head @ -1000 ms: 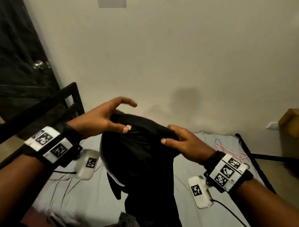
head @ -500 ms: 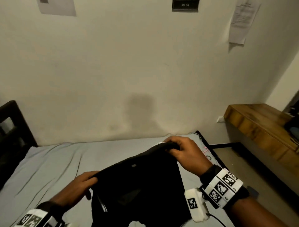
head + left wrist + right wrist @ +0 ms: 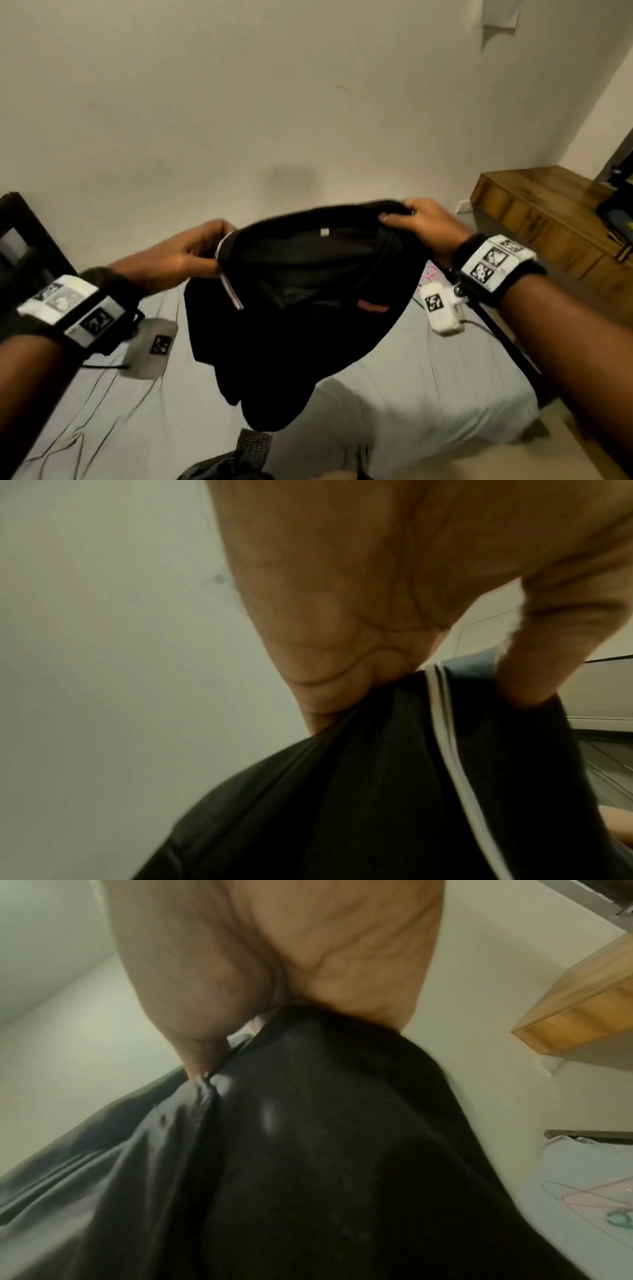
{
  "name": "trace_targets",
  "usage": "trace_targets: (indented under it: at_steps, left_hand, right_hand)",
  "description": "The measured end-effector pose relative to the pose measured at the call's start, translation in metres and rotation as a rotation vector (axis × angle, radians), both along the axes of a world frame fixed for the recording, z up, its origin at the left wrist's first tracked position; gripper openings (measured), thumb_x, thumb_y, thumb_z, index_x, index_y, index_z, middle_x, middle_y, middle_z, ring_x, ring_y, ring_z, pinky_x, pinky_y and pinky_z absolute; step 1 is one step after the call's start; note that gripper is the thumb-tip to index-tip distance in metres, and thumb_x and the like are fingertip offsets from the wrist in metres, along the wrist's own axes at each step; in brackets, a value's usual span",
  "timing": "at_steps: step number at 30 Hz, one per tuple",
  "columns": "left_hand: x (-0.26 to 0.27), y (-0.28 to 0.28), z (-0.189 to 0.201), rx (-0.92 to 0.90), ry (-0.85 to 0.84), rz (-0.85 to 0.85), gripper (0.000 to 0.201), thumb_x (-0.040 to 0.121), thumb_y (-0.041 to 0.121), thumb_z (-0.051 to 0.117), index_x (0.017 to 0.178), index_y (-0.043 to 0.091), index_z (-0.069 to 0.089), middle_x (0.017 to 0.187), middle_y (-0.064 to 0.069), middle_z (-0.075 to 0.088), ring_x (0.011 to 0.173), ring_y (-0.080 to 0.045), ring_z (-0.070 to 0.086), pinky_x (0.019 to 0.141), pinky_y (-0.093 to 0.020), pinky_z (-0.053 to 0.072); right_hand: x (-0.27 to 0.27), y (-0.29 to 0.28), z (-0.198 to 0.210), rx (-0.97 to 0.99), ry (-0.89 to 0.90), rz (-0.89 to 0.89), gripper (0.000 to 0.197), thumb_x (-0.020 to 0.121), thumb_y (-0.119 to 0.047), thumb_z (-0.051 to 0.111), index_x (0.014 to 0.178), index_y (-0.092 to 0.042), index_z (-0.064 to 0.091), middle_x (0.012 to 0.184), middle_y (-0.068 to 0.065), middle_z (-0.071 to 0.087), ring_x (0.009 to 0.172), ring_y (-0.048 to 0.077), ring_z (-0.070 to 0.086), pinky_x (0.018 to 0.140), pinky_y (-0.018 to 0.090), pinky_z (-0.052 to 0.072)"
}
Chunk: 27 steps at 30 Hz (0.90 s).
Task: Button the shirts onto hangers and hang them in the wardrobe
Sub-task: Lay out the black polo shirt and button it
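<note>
A black shirt (image 3: pixel 291 308) with a white-striped edge hangs in the air above the bed, stretched between both hands. My left hand (image 3: pixel 191 253) pinches its left edge by the white stripe; the left wrist view shows thumb and fingers closed on the black shirt (image 3: pixel 394 777). My right hand (image 3: pixel 421 222) grips the shirt's upper right edge, fingers curled over the fabric, and the black shirt (image 3: pixel 308 1150) fills the right wrist view. Pink hangers (image 3: pixel 589 1194) lie on the sheet at the bed's right end, partly hidden behind the shirt in the head view.
The grey-sheeted bed (image 3: pixel 411 394) lies below, against a plain wall. A dark bed frame (image 3: pixel 20 233) stands at the left. A wooden desk (image 3: pixel 548 219) stands at the right. A dark bundle (image 3: pixel 239 459) lies at the bed's near edge.
The view has swung right from the door side. Both hands shifted their hold from the bunched shirt top to its two edges and have spread and lifted it above the bed.
</note>
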<state>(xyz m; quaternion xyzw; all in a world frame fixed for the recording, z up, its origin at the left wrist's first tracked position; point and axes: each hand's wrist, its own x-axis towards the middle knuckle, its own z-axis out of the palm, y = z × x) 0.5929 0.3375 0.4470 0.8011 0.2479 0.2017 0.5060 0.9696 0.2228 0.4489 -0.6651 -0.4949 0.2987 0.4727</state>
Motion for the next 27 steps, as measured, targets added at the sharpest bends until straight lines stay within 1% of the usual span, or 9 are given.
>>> trace_targets:
  at_steps: [2,5,7,9,12,15,19,23,27]
  left_hand:
    - [0.007,0.010,0.028,0.084,0.000,0.069,0.034,0.061,0.042,0.080,0.089,0.027,0.066,0.082,0.003,0.064,0.079,-0.008,0.060,0.068,-0.018,0.050]
    - [0.013,0.024,0.066,0.219,-0.125,0.211,0.020,0.075,0.033,0.079,0.087,0.027,0.064,0.085,-0.004,0.063,0.081,-0.013,0.058,0.071,-0.021,0.050]
    - [0.009,0.033,0.088,0.304,-0.172,0.300,0.019,0.089,0.011,0.072,0.090,0.025,0.060,0.083,0.003,0.065,0.077,-0.009,0.060,0.071,-0.020,0.052]
    - [0.000,0.046,0.101,0.410,-0.070,0.368,0.024,0.094,0.006,0.065,0.088,0.028,0.060,0.078,0.004,0.064,0.072,-0.011,0.060,0.066,-0.026,0.051]
    - [-0.014,0.062,0.103,0.633,0.227,0.389,0.024,0.093,0.017,0.070,0.085,0.037,0.059,0.078,-0.007,0.062,0.073,-0.025,0.053,0.071,-0.043,0.047]
    - [-0.024,0.063,0.098,0.710,0.356,0.396,0.027,0.090,0.016,0.073,0.084,0.038,0.059,0.080,-0.009,0.064,0.079,-0.040,0.057,0.076,-0.052,0.049]
    - [-0.035,0.065,0.095,0.726,0.450,0.440,0.026,0.090,0.007,0.071,0.085,0.030,0.061,0.081,-0.012,0.065,0.080,-0.040,0.060,0.077,-0.054,0.049]
    - [-0.032,0.062,0.091,0.716,0.474,0.511,0.013,0.094,-0.003,0.062,0.095,0.009,0.064,0.083,-0.020,0.063,0.079,-0.027,0.053,0.071,-0.032,0.043]
    - [-0.032,0.054,0.088,0.720,0.549,0.627,0.011,0.092,0.008,0.069,0.100,0.015,0.065,0.092,-0.015,0.065,0.086,-0.032,0.059,0.078,-0.042,0.046]
  right_hand:
    - [0.013,0.006,0.033,0.085,0.035,0.030,0.060,0.070,-0.026,0.088,0.115,0.003,0.062,0.110,0.031,0.067,0.092,0.033,0.065,0.085,0.045,0.054]
    - [0.031,0.015,0.064,0.121,-0.226,0.187,0.067,0.067,-0.029,0.092,0.126,-0.029,0.059,0.111,0.011,0.070,0.095,0.023,0.070,0.080,0.036,0.057]
    - [0.033,0.023,0.048,-0.068,-0.497,0.276,0.053,0.070,-0.024,0.090,0.116,-0.028,0.064,0.097,0.003,0.073,0.084,0.017,0.069,0.074,0.033,0.055]
    - [0.034,0.029,0.024,-0.219,-0.663,0.301,0.017,0.078,-0.015,0.084,0.088,-0.018,0.071,0.076,-0.001,0.071,0.071,0.018,0.066,0.066,0.032,0.051]
    - [0.048,0.035,0.018,-0.121,-0.544,0.218,0.009,0.080,-0.005,0.079,0.084,-0.011,0.073,0.078,0.014,0.071,0.071,0.022,0.065,0.070,0.040,0.054]
    - [0.061,0.035,0.046,-0.068,-0.420,0.235,0.017,0.078,0.000,0.080,0.087,-0.014,0.074,0.074,0.003,0.072,0.065,0.011,0.067,0.062,0.024,0.054]
    - [0.057,0.026,0.082,-0.101,-0.377,0.401,0.007,0.082,-0.008,0.076,0.088,-0.009,0.072,0.067,-0.001,0.071,0.057,0.010,0.067,0.051,0.018,0.051]
    - [0.051,0.031,0.091,0.015,-0.457,0.422,0.011,0.086,-0.020,0.076,0.077,-0.015,0.073,0.061,-0.003,0.066,0.054,0.008,0.061,0.050,0.017,0.047]
    - [0.061,0.040,0.086,0.208,-0.439,0.344,0.020,0.091,-0.020,0.072,0.072,-0.024,0.075,0.064,-0.007,0.067,0.059,0.008,0.061,0.057,0.021,0.047]
